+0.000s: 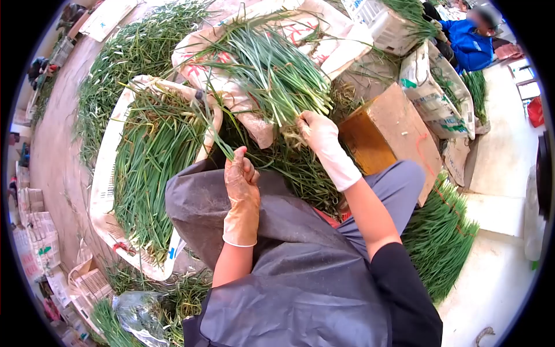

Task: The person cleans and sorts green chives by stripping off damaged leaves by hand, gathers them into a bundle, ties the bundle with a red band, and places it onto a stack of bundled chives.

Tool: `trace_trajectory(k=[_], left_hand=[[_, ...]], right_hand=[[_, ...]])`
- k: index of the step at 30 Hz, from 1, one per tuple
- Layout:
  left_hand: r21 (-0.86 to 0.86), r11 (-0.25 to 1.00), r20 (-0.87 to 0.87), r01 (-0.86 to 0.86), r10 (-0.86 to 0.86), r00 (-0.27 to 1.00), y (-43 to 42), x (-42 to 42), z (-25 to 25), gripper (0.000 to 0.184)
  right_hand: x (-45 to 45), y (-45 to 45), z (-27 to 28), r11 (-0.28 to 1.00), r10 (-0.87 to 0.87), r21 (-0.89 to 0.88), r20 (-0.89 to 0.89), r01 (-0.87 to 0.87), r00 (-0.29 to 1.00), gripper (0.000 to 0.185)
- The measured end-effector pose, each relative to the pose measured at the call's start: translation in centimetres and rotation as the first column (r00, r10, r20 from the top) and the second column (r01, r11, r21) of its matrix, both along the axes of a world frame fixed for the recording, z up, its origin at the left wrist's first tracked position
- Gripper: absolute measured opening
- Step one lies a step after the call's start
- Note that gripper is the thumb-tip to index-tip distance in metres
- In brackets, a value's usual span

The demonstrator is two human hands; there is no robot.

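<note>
A large bunch of green chives point(277, 69) lies across a white sack with red print point(222, 61), its pale stem ends toward me. My right hand point(319, 134), in a whitish glove, is closed at those stem ends, with brownish withered scraps hanging below the fingers. My left hand point(240, 182), in a soiled glove, is raised above my lap, thumb and fingers pinched on a few long chive leaves point(215, 134). Dark apron cloth point(306, 272) covers my lap. Loose leaves point(306, 179) are heaped between my knees.
A white crate point(101, 196) full of chives stands at left. A wooden box point(390, 136) is by my right knee, with a tied chive bundle point(439, 243) below it. More crates point(433, 92) and a person in blue point(468, 43) are at upper right. Leaf piles point(139, 63) cover the floor.
</note>
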State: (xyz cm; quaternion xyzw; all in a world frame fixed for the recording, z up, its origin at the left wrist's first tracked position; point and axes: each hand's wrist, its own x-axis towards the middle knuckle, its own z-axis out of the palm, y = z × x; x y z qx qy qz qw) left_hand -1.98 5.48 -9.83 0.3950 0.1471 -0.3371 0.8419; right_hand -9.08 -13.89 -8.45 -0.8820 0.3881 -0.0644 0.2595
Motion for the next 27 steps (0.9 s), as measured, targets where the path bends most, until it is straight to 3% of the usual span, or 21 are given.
trace_trajectory(k=[3, 4, 6, 8, 9, 10, 12, 15, 16, 18, 19, 23, 25, 26, 27], left_hand=[[-0.045, 0.991, -0.023, 0.129, -0.130, 0.991, -0.6, -0.3, 0.5, 0.020], [-0.112, 0.982, -0.003, 0.154, -0.155, 0.988, -0.6, -0.2, -0.2, 0.022], [-0.040, 0.988, 0.019, 0.150, -0.149, 0.989, -0.7, -0.4, 0.1, 0.023], [-0.089, 0.982, 0.035, 0.168, -0.165, 0.986, -1.0, -0.1, -0.1, 0.023], [-0.059, 0.976, 0.027, 0.210, -0.209, 0.978, -1.3, -0.1, -0.2, 0.023], [-0.013, 0.967, -0.001, 0.254, -0.254, 0.967, -0.9, -0.6, -0.2, 0.023], [-0.049, 0.960, 0.024, 0.275, -0.274, 0.961, -1.2, -1.3, -0.1, 0.027], [0.018, 0.933, 0.069, 0.360, -0.360, 0.930, -2.1, -2.3, 0.7, 0.034], [0.015, 0.930, 0.092, 0.367, -0.367, 0.926, -2.2, -2.6, 0.7, 0.032], [0.060, 0.908, 0.108, 0.414, -0.419, 0.902, -2.0, -2.7, -1.2, 0.030], [0.131, 0.922, 0.026, 0.365, -0.371, 0.928, -2.1, -2.8, -1.3, 0.019], [0.204, 0.950, -0.054, 0.237, -0.231, 0.972, -1.1, -1.3, -1.5, 0.009], [0.216, 0.965, -0.001, 0.146, -0.150, 0.989, -0.4, -0.5, -1.1, 0.009], [0.211, 0.971, 0.041, 0.114, -0.125, 0.991, -0.2, -0.4, -0.9, 0.010], [0.217, 0.969, 0.041, 0.115, -0.127, 0.991, 0.2, -0.4, -0.4, 0.010]], right_hand=[[-1.9, -0.5, -1.6, 1.000, -0.025, -0.008, 0.140, 0.026, 0.990, 0.026], [-2.0, -0.1, -0.3, 0.983, -0.083, 0.180, 0.233, 0.041, 0.969, 0.026], [-2.6, -0.2, 0.7, 0.993, -0.117, 0.040, 0.124, 0.113, 0.985, 0.029], [-3.2, -0.1, 2.0, 0.982, -0.161, 0.118, 0.137, 0.145, 0.978, 0.023], [-3.8, 0.7, 2.5, 0.905, -0.202, 0.425, 0.351, 0.037, 0.914, 0.017], [-4.4, 1.8, 2.7, 0.727, -0.311, 0.673, 0.498, -0.135, 0.809, 0.012], [-5.0, 3.0, 2.7, 0.771, -0.259, 0.622, 0.504, -0.138, 0.824, 0.005], [-6.0, 4.8, 1.4, 0.921, 0.000, 0.318, 0.574, -0.223, 0.819, 0.008], [-6.2, 5.8, 1.5, 0.936, 0.044, 0.269, 0.552, -0.228, 0.833, 0.007], [-6.4, 7.3, 1.5, 0.943, 0.295, -0.017, 0.504, -0.331, 0.812, 0.008], [-6.5, 7.9, 1.3, 0.924, 0.359, -0.073, 0.504, -0.376, 0.785, 0.009], [-8.9, 8.1, -2.1, 0.937, 0.347, -0.072, 0.317, -0.342, 0.883, 0.015], [-11.1, 6.1, -6.7, 0.936, 0.334, -0.040, -0.199, -0.349, 0.921, 0.016], [-12.3, 4.6, -9.6, 0.909, 0.385, 0.121, -0.610, -0.399, 0.693, 0.026], [-12.7, 4.8, -9.6, 0.918, 0.272, -0.028, -0.682, -0.396, 0.679, 0.025]])
